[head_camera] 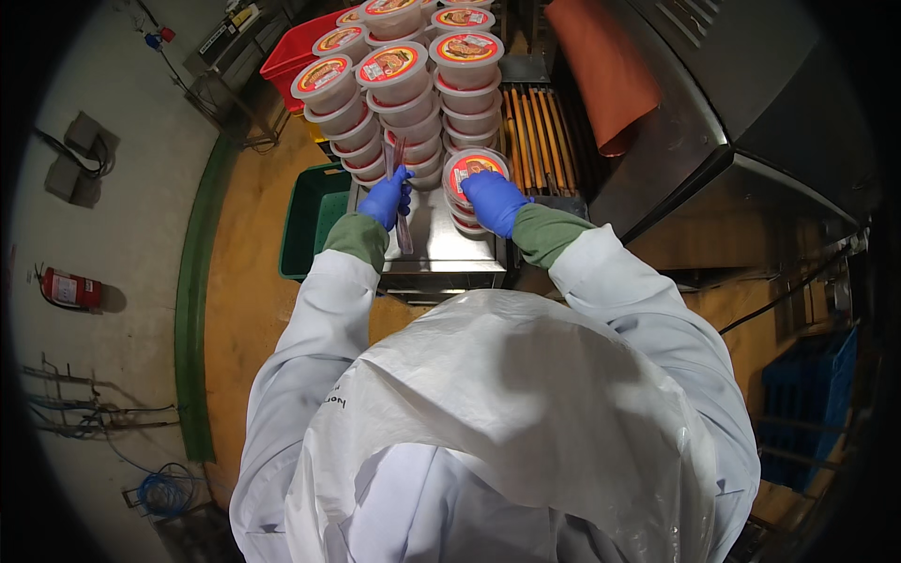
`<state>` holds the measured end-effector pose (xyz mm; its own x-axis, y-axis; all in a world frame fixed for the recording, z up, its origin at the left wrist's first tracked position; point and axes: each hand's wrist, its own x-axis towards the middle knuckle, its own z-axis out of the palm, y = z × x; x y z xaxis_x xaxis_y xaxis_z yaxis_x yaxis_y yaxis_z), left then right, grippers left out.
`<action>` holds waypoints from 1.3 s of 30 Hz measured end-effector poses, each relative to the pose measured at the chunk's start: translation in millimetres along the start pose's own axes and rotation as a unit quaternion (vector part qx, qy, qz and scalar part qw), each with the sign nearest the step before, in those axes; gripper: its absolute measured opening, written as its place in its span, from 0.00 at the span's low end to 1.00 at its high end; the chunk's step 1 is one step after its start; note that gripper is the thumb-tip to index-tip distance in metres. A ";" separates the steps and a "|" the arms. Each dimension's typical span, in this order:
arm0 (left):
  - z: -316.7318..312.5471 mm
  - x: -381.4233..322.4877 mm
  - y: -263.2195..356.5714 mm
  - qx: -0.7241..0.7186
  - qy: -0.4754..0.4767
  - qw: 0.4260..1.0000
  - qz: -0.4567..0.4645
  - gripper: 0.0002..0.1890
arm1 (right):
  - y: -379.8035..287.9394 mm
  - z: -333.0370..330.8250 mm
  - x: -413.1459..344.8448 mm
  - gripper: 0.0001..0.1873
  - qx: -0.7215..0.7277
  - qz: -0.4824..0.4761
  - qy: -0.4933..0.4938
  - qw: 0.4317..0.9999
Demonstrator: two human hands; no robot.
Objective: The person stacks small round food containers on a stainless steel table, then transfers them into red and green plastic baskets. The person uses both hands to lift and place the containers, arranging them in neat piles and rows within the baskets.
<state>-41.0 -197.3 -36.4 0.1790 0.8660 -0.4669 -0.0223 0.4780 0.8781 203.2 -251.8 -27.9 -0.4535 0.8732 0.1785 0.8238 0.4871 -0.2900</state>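
My left hand (pixel 386 200), in a blue glove, grips a thin, clear plastic piece (pixel 404 232) held on edge; its exact kind cannot be told. My right hand (pixel 493 200), gloved too, rests on the lidded plastic tub (pixel 475 167) at the top of a short stack, its fingers over the round red and yellow label. Behind both hands, tall stacks of lidded plastic tubs (pixel 401 95) stand close together on a stainless steel table (pixel 443 246). The underside of my right hand's fingers is hidden.
A green crate (pixel 303 225) is left of the table, and a red crate (pixel 295 53) stands behind it. Rollers (pixel 538 137) run along the right side, beside an orange-brown sheet (pixel 605 77) and a large steel machine (pixel 662 176). A blue crate (pixel 806 408) sits at the lower right.
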 end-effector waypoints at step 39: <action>38.0 36.7 -31.4 0.233 -0.026 0.971 0.036 0.25 | 52.8 4.5 -9.1 0.24 0.187 0.054 0.075 0.978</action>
<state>3.6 -186.0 -77.2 0.2426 0.8808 -0.4066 0.4092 0.2871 0.8661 249.3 -234.0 -49.1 -0.2930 0.9213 0.2558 0.6695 0.3887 -0.6331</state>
